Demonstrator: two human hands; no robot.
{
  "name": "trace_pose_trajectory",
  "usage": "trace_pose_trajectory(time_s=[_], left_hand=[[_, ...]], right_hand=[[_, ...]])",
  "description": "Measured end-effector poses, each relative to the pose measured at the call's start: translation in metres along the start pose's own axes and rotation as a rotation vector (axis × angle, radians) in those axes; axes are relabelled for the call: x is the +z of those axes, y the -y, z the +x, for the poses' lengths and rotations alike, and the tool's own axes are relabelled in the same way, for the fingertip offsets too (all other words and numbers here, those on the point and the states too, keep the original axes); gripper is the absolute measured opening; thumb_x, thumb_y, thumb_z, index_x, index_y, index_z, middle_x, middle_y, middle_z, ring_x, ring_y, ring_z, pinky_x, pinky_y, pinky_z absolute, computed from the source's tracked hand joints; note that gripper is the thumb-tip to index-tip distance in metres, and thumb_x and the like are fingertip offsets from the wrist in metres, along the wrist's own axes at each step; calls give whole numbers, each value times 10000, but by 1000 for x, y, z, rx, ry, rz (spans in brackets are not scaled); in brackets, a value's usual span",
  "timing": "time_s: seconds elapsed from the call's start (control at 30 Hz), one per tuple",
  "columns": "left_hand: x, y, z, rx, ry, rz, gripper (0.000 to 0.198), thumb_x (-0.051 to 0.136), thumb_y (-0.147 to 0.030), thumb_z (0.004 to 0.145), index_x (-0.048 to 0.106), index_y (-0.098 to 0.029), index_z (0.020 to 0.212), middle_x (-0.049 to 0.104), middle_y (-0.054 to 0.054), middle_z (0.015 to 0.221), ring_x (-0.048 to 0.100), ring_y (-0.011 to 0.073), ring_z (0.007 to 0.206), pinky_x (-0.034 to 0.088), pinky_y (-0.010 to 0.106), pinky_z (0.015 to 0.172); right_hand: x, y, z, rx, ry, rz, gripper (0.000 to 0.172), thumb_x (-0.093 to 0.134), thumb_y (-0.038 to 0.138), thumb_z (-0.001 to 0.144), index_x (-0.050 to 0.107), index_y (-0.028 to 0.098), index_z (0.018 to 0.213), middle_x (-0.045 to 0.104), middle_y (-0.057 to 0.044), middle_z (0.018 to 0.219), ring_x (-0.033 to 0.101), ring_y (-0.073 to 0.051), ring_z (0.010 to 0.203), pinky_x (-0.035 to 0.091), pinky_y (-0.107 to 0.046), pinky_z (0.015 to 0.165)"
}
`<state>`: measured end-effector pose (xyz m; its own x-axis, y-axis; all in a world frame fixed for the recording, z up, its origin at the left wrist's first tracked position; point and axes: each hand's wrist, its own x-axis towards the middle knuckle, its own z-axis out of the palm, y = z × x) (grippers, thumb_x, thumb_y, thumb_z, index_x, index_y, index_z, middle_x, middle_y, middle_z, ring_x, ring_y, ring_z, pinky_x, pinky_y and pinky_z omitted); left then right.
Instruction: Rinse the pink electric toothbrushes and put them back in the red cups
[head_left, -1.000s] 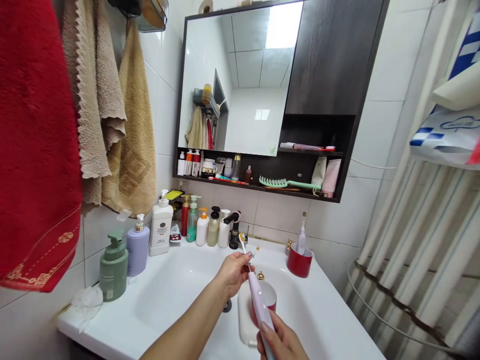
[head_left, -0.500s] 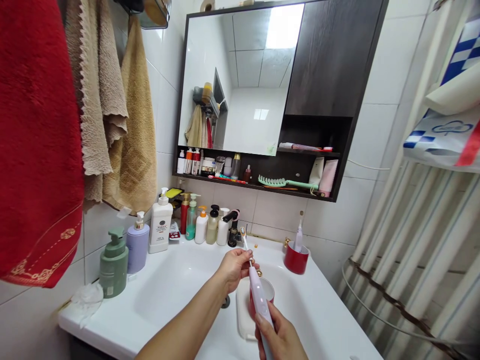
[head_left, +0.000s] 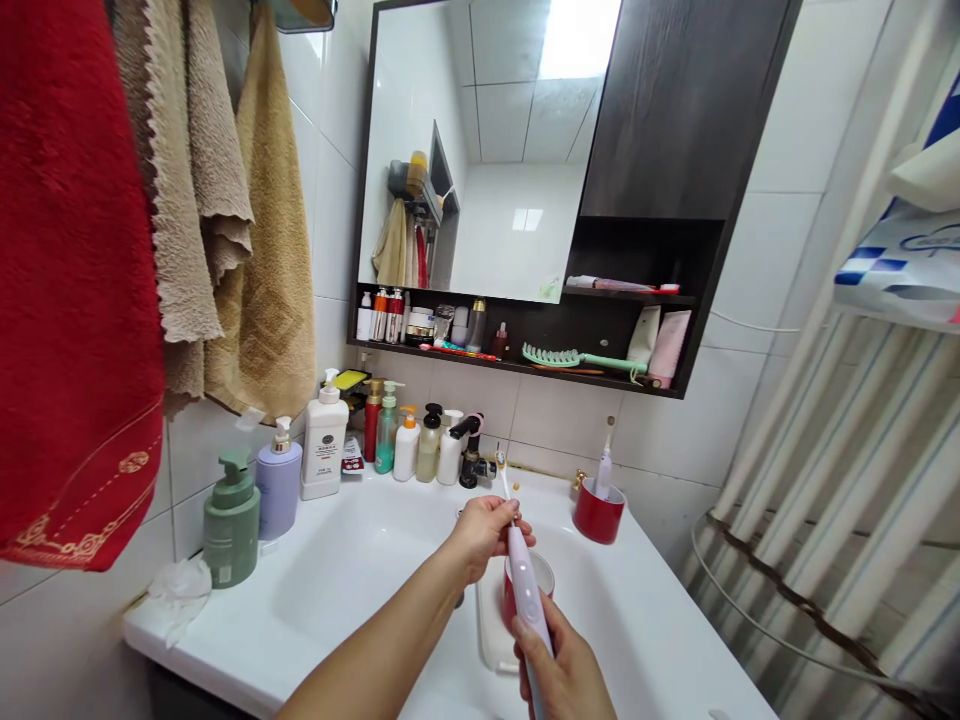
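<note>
My right hand (head_left: 566, 665) is wrapped around the pale pink electric toothbrush handle (head_left: 523, 575), which tilts upward over the sink (head_left: 352, 570). At the handle's top, my left hand (head_left: 480, 535) pinches the white toothbrush head (head_left: 505, 482) between thumb and fingers. Its bristles face up, toward the black faucet (head_left: 471, 452). The head appears to sit against the handle's tip, though the fingers partly cover the joint. Behind the handle, a red cup (head_left: 547, 575) stands on a white tray (head_left: 491, 635) in the basin, partly hidden.
Another red cup (head_left: 598, 515) holding a second electric toothbrush (head_left: 604, 470) stands on the right rim. Several pump bottles (head_left: 406, 448) line the back left. A mirror cabinet (head_left: 660, 120) hangs above, towels (head_left: 274, 220) at left, a radiator (head_left: 810, 480) at right.
The toothbrush head has come down toward the handle; the gap with the thin metal shaft between them has closed. The view has shifted slightly.
</note>
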<state>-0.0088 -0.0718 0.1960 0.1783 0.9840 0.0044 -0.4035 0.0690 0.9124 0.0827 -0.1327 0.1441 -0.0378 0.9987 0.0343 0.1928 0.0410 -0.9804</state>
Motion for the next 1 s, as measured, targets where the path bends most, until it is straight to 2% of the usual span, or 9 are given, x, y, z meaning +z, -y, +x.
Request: trace_pose_trajectory(time_s=[0.1, 0.3, 0.43, 0.53, 0.67, 0.77, 0.83, 0.93, 1.0], left_hand=[[3, 0, -1, -4, -1, 44, 179, 463, -292, 622, 420, -122, 586, 518, 1, 512, 523, 108, 474, 395, 272, 571], [4, 5, 1, 8, -15, 75, 198, 454, -314, 623, 428, -122, 584, 523, 4, 505, 523, 111, 476, 388, 257, 544], [1, 7, 5, -28, 16, 41, 219, 426, -336, 645, 423, -123, 594, 526, 7, 501, 523, 108, 469, 382, 245, 533], [0, 7, 8, -39, 71, -14, 228, 404, -344, 659, 415, -124, 600, 529, 14, 515, 525, 109, 482, 384, 245, 537], [6, 5, 17, 65, 41, 113, 183, 359, -285, 690, 398, -128, 603, 522, 13, 518, 517, 102, 470, 382, 246, 528], [14, -1, 30, 77, 52, 218, 178, 330, -261, 699, 394, -125, 604, 523, 27, 528, 504, 98, 447, 379, 248, 508], [17, -6, 41, 84, 55, 244, 172, 343, -265, 691, 419, -119, 640, 541, 51, 610, 519, 105, 513, 384, 250, 538], [12, -5, 56, 154, -25, 310, 160, 359, -248, 680, 446, -137, 755, 510, 67, 864, 506, 107, 725, 367, 238, 652], [3, 10, 61, 178, -105, 387, 168, 404, -195, 641, 450, -153, 798, 466, 63, 950, 461, 120, 822, 330, 251, 725]], right_hand=[[2, 1, 3, -2, -33, 10, 441, 389, 382, 626, 353, 175, 1014, 350, 75, 411, 368, -80, 316, 278, -185, 290], [2, 3, 3, 3, -5, 63, 427, 414, 379, 618, 349, 178, 989, 361, 76, 418, 365, -78, 310, 275, -187, 283], [-1, 9, 2, 29, 149, 244, 272, 411, 418, 624, 406, 184, 761, 381, 60, 485, 340, -52, 311, 279, -182, 278], [0, 10, 5, 37, 232, 327, 248, 384, 434, 641, 386, 186, 648, 387, 52, 530, 332, -40, 322, 284, -178, 282], [7, 2, 16, -120, 37, 114, 246, 394, 382, 658, 404, 187, 808, 379, 67, 451, 361, -65, 357, 319, -188, 348], [8, -1, 29, -119, 74, 139, 257, 336, 388, 684, 399, 182, 823, 396, 59, 449, 391, -82, 389, 345, -201, 391], [2, 2, 46, -155, 74, 132, 251, 330, 395, 683, 408, 179, 785, 431, 42, 491, 420, -91, 427, 361, -211, 428], [-18, 6, 82, -263, -150, -15, 258, 351, 402, 663, 425, 172, 752, 486, 7, 596, 463, -113, 531, 374, -219, 498], [-32, 2, 108, -272, -231, -57, 268, 360, 399, 652, 429, 166, 767, 499, -4, 628, 472, -126, 583, 373, -224, 529]])
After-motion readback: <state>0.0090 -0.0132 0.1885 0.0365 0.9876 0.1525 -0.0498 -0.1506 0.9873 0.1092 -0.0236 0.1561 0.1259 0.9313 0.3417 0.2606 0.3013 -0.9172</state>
